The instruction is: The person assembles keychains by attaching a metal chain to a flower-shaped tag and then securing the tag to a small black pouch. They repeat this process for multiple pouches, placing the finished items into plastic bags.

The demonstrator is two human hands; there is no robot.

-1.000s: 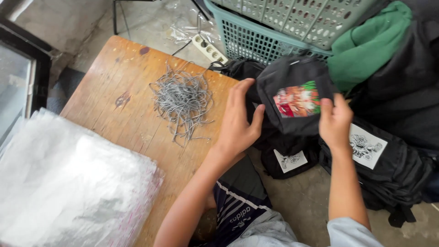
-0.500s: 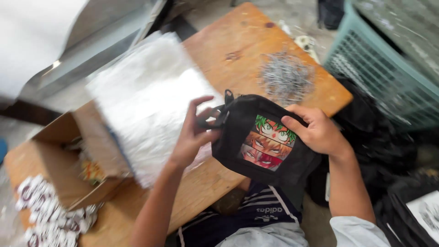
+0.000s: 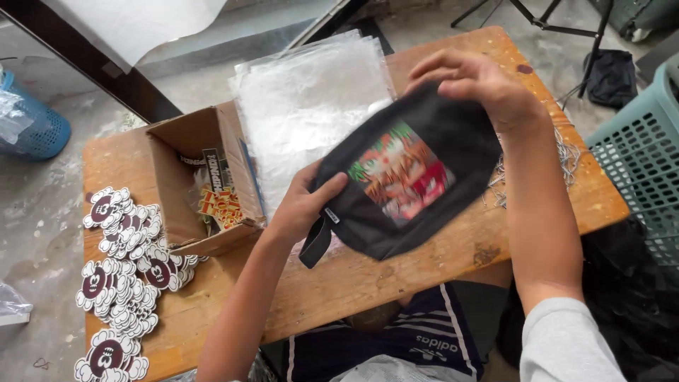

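Wooden and worn, the long brown plank table [image 3: 424, 269] fills most of what I see, with bare grey concrete floor [image 3: 42, 212] around it. Off to my right stands a pale green plastic crate with a gridded wall [image 3: 640, 163]. Across the far middle of the table lies a wide stack of clear plastic sleeves [image 3: 311, 106]. Just left of that stack sits an open brown cardboard box [image 3: 191, 177], tipped on its side, with small coloured printed cards showing inside.

Above the near part of the table, partly over the sleeves, I hold up a black fabric pouch with a bright red, green and orange cartoon print on its front [image 3: 407, 180]; it is blurred, and a short black strap hangs from its lower left corner. My left hand [image 3: 300, 205] grips the pouch's left edge, thumb on the front and the other fingers curled behind. My right hand [image 3: 481, 85] pinches its top edge, fingers bent over the fabric.

On the table's left end lie overlapping piles of white cloud-shaped stickers with dark maroon centres [image 3: 120, 283]. Beside my right forearm, a small heap of thin grey metal ball chains [image 3: 566, 159] peeks out.
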